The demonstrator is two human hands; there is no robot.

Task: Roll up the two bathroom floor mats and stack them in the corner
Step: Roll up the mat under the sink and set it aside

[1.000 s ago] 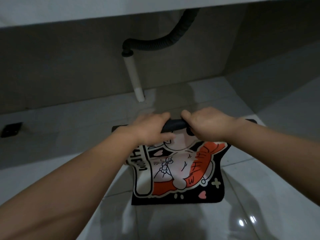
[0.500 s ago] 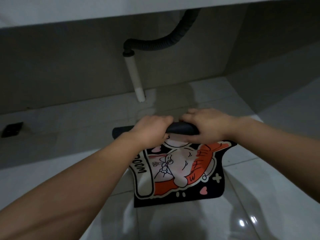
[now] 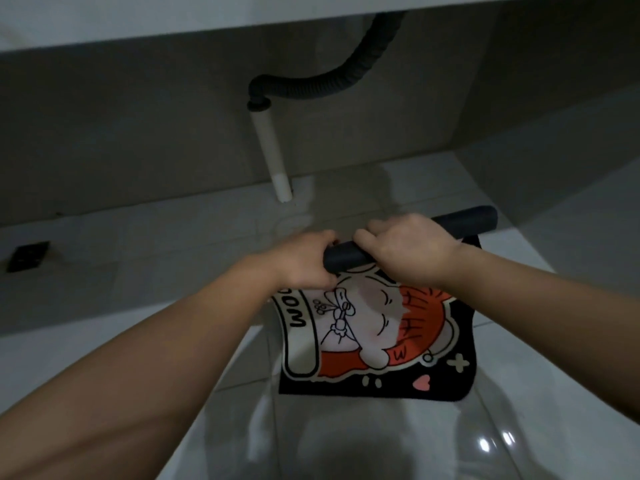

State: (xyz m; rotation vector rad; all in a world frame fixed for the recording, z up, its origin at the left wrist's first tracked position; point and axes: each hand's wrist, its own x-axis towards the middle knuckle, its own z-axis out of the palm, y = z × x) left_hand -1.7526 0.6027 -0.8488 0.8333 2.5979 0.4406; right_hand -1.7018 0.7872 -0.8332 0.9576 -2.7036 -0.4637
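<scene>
A black floor mat (image 3: 374, 341) with an orange and white cartoon print lies on the pale tiled floor, its far end wound into a dark roll (image 3: 464, 225). My left hand (image 3: 304, 263) grips the roll's left part. My right hand (image 3: 408, 251) is curled over the roll's middle. The roll's right end sticks out past my right hand. The flat printed part reaches toward me. Only this one mat is in view.
A white drain pipe (image 3: 273, 157) with a black corrugated hose (image 3: 322, 86) comes down to the floor by the back wall, under a counter. A dark floor drain (image 3: 27, 256) sits at the left. The walls meet in a corner (image 3: 460, 150) at the back right.
The roll has moved toward me over the print, so less of the flat mat shows. The roll's right end now sticks out further to the right of my hand.
</scene>
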